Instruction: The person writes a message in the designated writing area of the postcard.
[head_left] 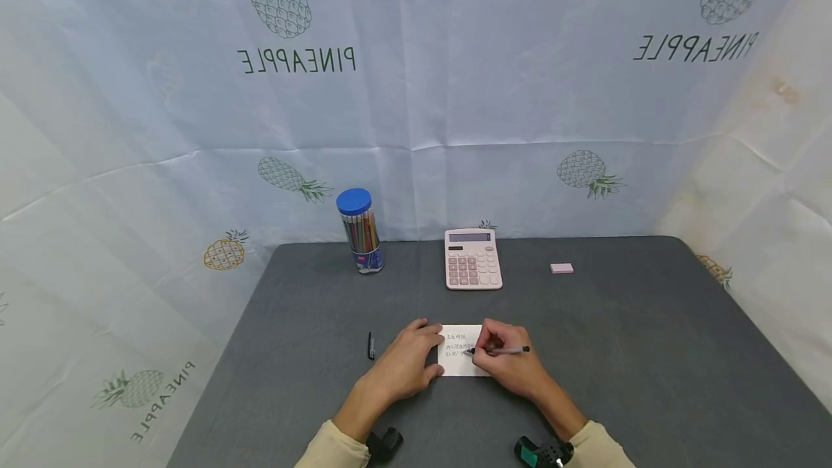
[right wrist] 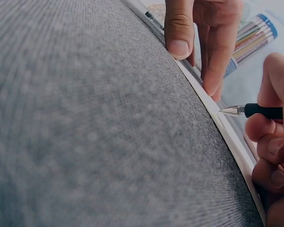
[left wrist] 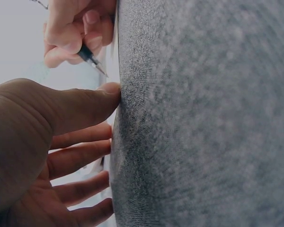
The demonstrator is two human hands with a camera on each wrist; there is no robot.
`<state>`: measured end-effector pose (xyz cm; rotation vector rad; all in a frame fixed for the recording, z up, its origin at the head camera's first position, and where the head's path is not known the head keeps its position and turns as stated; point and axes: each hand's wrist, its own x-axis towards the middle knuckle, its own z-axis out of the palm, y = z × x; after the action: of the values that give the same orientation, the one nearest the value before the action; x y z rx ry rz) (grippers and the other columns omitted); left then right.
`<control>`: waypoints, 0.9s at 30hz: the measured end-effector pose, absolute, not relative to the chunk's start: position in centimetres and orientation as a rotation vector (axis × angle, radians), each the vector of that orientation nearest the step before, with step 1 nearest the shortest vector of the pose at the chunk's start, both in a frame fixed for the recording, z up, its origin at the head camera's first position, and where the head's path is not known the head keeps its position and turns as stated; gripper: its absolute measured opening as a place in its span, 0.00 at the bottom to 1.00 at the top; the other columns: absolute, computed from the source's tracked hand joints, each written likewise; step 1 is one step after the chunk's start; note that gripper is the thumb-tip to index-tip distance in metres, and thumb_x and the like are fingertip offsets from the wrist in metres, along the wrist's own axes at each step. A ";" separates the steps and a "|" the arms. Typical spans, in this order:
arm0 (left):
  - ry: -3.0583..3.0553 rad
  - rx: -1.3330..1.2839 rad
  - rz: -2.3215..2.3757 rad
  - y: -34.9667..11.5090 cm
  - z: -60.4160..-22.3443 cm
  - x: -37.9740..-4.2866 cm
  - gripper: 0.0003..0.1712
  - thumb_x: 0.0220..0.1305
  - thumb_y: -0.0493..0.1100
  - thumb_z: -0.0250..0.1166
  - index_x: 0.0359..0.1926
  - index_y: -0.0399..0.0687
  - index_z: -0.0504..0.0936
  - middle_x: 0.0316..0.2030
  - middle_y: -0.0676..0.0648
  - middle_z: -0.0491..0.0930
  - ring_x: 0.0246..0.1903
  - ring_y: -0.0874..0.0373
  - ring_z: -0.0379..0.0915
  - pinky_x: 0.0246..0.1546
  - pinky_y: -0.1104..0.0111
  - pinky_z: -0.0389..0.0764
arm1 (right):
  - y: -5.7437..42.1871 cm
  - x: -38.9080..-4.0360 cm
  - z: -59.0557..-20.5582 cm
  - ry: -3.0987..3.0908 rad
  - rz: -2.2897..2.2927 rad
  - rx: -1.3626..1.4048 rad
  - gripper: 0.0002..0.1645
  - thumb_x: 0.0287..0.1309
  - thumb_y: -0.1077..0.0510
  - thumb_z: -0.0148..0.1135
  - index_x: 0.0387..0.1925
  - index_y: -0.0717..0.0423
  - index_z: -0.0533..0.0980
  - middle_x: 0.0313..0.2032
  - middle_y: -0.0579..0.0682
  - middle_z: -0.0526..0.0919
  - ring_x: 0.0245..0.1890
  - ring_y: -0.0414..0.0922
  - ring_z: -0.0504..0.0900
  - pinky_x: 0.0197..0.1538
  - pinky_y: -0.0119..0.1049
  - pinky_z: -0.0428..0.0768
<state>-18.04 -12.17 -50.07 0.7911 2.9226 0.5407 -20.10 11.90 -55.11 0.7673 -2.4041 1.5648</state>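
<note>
A white sheet of paper [head_left: 460, 367] with several lines of handwriting lies on the dark table. My right hand [head_left: 513, 363] pinches a pen [head_left: 513, 349], its metal tip at the writing; the right wrist view shows the pen's dark grip [right wrist: 260, 110] between thumb and fingers. On the paper's left edge rests my left hand [head_left: 406, 360], thumb and fingers spread and nearly straight, as the left wrist view also shows with the thumb [left wrist: 85, 106] pressing the edge. Left of that hand lies a black pen cap [head_left: 371, 345].
At the back left stands a clear tub of pencils [head_left: 361, 233] with a blue lid. A pink calculator [head_left: 473, 260] lies behind the paper, and a small pink eraser [head_left: 562, 268] sits farther right. A pineapple-print cloth [head_left: 455, 92] hangs behind the grey table [head_left: 624, 352].
</note>
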 end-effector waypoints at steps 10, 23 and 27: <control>2.930 0.805 0.535 -12.2 -50.2 -18.0 0.28 0.65 0.44 0.81 0.63 0.41 0.88 0.70 0.43 0.82 0.74 0.40 0.74 0.76 0.48 0.77 | 12.0 -20.1 -55.3 -2.376 1.580 0.807 0.21 0.47 0.75 0.69 0.26 0.45 0.77 0.21 0.36 0.72 0.19 0.28 0.65 0.21 0.24 0.62; 2.929 0.801 0.531 -12.2 -50.3 -18.1 0.28 0.65 0.44 0.81 0.64 0.41 0.88 0.71 0.44 0.82 0.75 0.40 0.74 0.76 0.48 0.77 | 12.1 -19.9 -55.1 -2.359 1.581 0.680 0.23 0.46 0.74 0.71 0.24 0.40 0.77 0.20 0.37 0.74 0.20 0.30 0.68 0.23 0.24 0.65; 2.931 0.802 0.531 -12.2 -50.3 -18.0 0.28 0.65 0.45 0.81 0.64 0.41 0.88 0.71 0.43 0.82 0.75 0.40 0.74 0.76 0.48 0.77 | 12.3 -20.0 -55.1 -2.384 1.582 0.688 0.23 0.47 0.75 0.70 0.25 0.41 0.77 0.20 0.37 0.73 0.20 0.30 0.67 0.22 0.24 0.64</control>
<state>-18.03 -12.20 -50.27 0.8022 2.9308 0.5310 -19.98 12.30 -55.08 0.6880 -2.3839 1.5817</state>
